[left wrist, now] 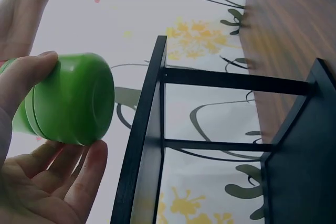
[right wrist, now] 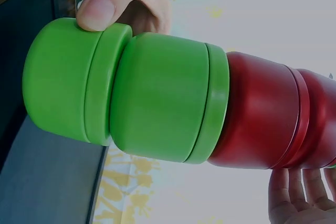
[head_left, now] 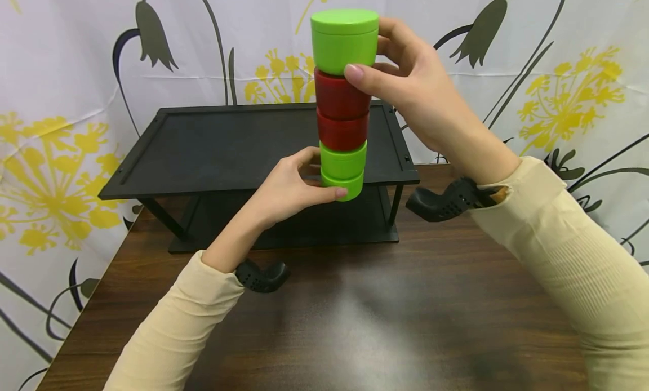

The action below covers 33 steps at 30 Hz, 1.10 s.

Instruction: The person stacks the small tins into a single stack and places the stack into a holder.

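Note:
Both hands hold a roughly upright stack of round lidded canisters off the table, in front of or above the black shelf. The top one is a green canister (head_left: pixel 345 47). Below it come a red canister (head_left: pixel 342 98), a second red canister (head_left: pixel 342 133), a green canister (right wrist: pixel 163 98) and the bottom green canister (left wrist: pixel 79 98). My left hand (head_left: pixel 286 188) grips the bottom canister, thumb on its near side. My right hand (head_left: pixel 421 81) holds the top of the stack, thumb at the lower edge of the top canister; its other fingers are partly hidden behind.
A black two-tier shelf (head_left: pixel 238 149) stands on the dark wooden table (head_left: pixel 365 312), towards the back. Behind it hangs a white curtain (head_left: pixel 91 41) printed with grey and yellow flowers. A black strap device (head_left: pixel 261 275) is on each wrist.

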Available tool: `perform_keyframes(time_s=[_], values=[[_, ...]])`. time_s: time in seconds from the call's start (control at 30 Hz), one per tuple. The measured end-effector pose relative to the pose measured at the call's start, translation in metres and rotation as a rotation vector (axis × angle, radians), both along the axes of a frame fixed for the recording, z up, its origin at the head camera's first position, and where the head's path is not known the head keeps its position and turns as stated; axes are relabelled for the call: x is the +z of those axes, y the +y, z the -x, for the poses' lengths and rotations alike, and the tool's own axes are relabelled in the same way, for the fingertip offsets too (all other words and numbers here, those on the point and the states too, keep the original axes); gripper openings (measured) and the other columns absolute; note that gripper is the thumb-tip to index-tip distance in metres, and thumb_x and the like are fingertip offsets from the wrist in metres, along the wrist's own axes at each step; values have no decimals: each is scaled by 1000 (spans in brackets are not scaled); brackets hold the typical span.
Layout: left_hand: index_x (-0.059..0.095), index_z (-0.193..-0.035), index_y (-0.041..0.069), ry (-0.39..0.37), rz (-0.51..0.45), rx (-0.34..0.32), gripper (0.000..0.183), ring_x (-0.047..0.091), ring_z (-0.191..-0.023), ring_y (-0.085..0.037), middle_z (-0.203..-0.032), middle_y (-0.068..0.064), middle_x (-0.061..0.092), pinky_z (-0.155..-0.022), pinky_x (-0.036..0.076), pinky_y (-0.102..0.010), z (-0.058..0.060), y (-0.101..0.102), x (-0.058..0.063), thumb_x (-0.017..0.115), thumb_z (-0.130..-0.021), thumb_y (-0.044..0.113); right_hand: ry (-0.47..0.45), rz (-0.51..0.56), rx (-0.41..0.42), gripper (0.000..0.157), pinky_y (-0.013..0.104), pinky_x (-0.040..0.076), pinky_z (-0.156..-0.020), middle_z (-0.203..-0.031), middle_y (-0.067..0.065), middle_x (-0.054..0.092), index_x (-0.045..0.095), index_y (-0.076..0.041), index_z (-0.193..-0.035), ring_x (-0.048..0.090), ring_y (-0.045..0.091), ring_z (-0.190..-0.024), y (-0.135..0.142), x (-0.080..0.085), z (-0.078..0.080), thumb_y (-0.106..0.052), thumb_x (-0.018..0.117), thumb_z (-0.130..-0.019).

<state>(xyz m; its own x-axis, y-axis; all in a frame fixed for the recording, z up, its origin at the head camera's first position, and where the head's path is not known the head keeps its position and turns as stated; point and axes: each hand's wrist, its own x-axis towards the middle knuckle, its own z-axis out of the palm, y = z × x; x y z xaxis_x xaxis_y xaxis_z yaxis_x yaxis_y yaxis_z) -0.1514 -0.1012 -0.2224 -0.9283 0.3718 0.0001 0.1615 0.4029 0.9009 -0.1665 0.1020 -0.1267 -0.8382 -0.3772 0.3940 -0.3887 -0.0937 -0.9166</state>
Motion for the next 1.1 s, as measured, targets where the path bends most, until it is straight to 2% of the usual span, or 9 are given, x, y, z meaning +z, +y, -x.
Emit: perform_keyframes(time_s=[0.2,0.43,0.83,1.1], values=[[53,-129,14,-18,-58,21,56,63,-111,-19,-123,-3,61,-94,54,-37,9,0,1,78,-79,20,10,-1,-7,50,40,41,-108,-127,7,51,45,-10,-133,52,29,-122,-2,0,9,-7,61,-86],[52,-132,11,5,-85,27,58,64,-112,-21,-126,-7,61,-96,54,-38,23,-1,-1,76,-80,17,-4,2,-2,51,39,41,-108,-129,7,50,45,-11,-135,50,28,-123,-3,-2,22,-5,61,-86],[51,-132,9,6,-61,55,59,62,-115,-19,-127,-8,62,-99,52,-37,40,0,-3,77,-80,17,-12,23,-11,50,37,43,-104,-123,4,53,47,-11,-134,54,27,-117,-3,-9,40,-5,61,-87],[51,-132,9,-3,-56,60,60,62,-116,-18,-128,-7,61,-101,51,-36,45,3,-4,77,-79,18,-17,10,-34,50,36,43,-105,-122,4,53,46,-11,-135,55,26,-116,-4,-12,45,-6,62,-87]])
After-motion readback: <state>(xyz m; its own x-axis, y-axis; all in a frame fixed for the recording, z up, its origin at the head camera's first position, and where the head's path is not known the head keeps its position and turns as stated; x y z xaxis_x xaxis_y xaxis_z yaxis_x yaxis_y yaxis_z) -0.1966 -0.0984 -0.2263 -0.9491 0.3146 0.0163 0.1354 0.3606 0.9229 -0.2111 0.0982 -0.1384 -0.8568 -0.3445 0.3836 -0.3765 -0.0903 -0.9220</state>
